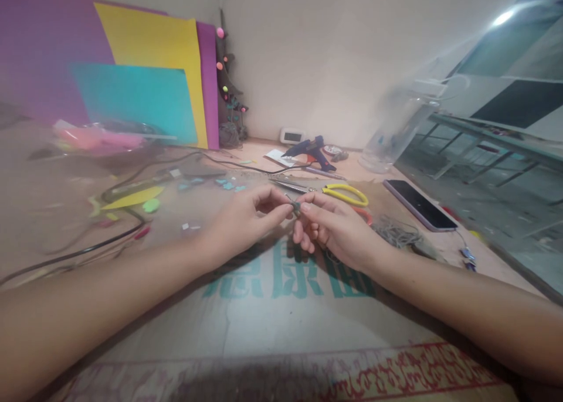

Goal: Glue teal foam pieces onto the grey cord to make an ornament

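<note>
Over the middle of the table, my left hand [259,211] and my right hand [332,220] meet fingertip to fingertip. Between them they pinch a small grey-green piece [296,207], mostly covered by the fingers; its exact kind is too small to tell. Just beyond my right hand lie scissors with yellow handles [347,194], their blades pointing left. An orange handle [364,215] shows partly behind the same hand. Grey cord [398,232] is heaped to the right of it. Small blue flower-like cut-outs [227,184] lie beyond my left hand.
A dark blue glue gun [312,151] rests near the wall, beside a white digital clock [292,135]. At right lies a phone [420,205], with a clear plastic container [387,138] behind it. A black cable [88,248] crosses the left side. Coloured sheets [136,100] lean at back left.
</note>
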`<state>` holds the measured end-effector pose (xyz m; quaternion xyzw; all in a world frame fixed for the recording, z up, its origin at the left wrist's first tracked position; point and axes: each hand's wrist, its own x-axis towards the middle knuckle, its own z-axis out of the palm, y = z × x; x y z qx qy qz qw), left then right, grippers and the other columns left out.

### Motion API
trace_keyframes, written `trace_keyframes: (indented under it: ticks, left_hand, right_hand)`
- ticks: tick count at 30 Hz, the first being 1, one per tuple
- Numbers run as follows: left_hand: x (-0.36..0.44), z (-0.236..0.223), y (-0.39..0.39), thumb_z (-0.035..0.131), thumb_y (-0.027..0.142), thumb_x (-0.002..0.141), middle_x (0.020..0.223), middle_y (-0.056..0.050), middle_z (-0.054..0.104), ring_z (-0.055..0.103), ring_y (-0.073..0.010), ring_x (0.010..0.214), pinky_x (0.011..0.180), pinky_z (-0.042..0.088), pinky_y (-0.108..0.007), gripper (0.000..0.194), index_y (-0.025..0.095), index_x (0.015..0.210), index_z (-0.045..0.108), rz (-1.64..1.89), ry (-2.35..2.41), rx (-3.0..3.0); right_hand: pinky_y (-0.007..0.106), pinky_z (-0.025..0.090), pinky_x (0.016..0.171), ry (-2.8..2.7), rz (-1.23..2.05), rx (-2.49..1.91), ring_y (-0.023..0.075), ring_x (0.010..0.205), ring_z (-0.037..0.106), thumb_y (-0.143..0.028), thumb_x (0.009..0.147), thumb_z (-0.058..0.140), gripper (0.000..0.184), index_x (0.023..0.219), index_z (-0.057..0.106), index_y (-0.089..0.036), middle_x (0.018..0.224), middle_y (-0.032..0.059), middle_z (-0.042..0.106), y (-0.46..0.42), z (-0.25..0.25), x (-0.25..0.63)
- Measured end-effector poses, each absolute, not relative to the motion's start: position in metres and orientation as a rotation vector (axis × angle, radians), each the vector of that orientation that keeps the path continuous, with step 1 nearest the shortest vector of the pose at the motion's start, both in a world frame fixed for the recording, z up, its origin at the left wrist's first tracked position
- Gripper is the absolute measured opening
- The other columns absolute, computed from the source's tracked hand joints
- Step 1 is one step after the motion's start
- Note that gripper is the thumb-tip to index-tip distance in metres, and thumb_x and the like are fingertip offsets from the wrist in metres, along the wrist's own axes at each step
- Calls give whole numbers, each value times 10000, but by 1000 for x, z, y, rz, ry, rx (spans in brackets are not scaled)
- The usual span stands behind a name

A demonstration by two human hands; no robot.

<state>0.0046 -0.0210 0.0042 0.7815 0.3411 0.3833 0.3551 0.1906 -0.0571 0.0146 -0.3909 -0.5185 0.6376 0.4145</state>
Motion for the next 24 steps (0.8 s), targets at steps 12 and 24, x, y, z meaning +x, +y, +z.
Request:
trace_keyframes:
  ticks: [12,24]
  left_hand:
    - [5,8,-26,568,358,886,783,-1,676,606,-127,716,651,481,-230,206,170,849,644,974,873,2081]
    - [6,6,-23,573,363,871,763,-10,658,632,-144,712,651,501,-258,207,165,815,600,931,830,1912]
  right_hand:
    - [173,435,434,-1338,1527,-990,84,446,565,-370,867,624,219,885,479,-207,579,-20,667,-58,12,188]
    - [187,451,464,-1508,1314,-1129,77,473,572,-349,892,584,194,882,446,-213,600,-47,653,-63,15,184]
